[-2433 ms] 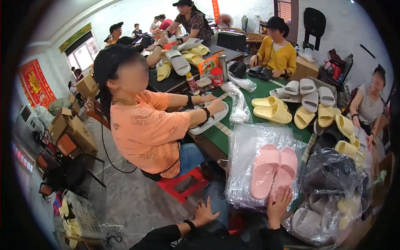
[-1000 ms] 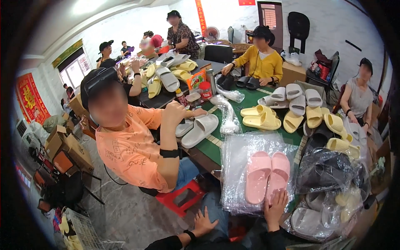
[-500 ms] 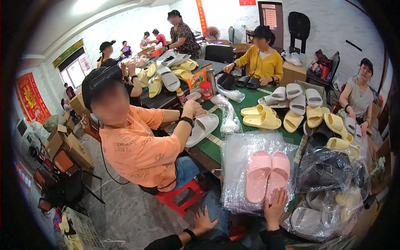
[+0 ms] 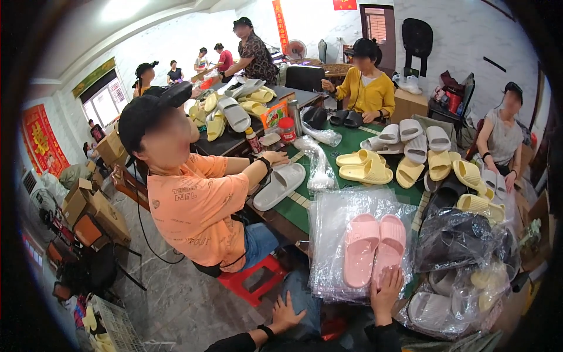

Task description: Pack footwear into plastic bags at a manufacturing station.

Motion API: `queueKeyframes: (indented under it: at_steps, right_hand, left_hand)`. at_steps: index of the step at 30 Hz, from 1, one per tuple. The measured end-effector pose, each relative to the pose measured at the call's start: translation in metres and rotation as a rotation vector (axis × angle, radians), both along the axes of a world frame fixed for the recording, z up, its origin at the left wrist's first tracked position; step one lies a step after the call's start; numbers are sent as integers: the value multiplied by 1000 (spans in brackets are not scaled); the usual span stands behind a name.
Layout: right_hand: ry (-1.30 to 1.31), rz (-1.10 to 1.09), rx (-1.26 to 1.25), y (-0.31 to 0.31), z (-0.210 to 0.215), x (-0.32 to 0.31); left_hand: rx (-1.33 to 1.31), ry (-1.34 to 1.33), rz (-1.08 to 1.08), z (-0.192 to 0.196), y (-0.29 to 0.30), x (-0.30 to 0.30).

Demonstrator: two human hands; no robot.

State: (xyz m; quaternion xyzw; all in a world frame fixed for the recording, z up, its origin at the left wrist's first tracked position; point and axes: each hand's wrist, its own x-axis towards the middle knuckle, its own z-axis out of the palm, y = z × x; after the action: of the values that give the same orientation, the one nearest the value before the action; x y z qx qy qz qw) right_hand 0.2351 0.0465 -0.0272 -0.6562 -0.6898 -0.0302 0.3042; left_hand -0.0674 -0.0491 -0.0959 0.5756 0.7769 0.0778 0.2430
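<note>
Across a workroom with pale marbled walls (image 4: 460, 44) and a grey floor (image 4: 170, 305), faces a tabletop (image 4: 350, 138) covered in green. Has at its near side a stack of clear plastic bags (image 4: 328, 246), and on top of the stack a pair of pink slides (image 4: 360, 256), side by side, soles down, open toes pointing away. Rests the right hand (image 4: 385, 296) on the heel of the right-hand one, fingers slightly spread and laid flat over it; cannot tell how firmly pressing. Lays the left hand (image 4: 285, 314) on a denim-clad leg (image 4: 304, 302), fingers wide, well apart from the footwear, with a dark band (image 4: 267, 330) around the wrist. Shows bagged dark slides (image 4: 454, 240) just right of the stack, bagged grey slides (image 4: 431, 308) nearer the lower edge, and yellow slides (image 4: 366, 170) beyond, beside a crumpled clear bag (image 4: 319, 167). Looks left to a person in an orange T-shirt (image 4: 196, 205) on a red stool (image 4: 255, 280), arms stretched toward a grey slide (image 4: 280, 186). Takes in, across the green, a person in a yellow top (image 4: 365, 91) behind black slides (image 4: 352, 119).
</note>
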Motion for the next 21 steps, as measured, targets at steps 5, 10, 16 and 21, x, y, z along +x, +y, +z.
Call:
queueKeyframes:
  at_steps: [5, 10, 16, 21]
  right_hand:
    - [4, -13, -5, -3, -2, 2]
    - [-50, 8, 4, -2, -5, 1]
    - [-8, -4, -22, -3, 2, -3]
    - [-10, -3, 11, 0, -2, 0]
  left_hand:
    - [-113, 26, -9, 12, 1, 5]
    - [-676, -389, -802, 90, 53, -20]
    - [-183, -1507, -1559, 324, 78, 9]
    - [433, -1730, -1872, 344, 67, 71]
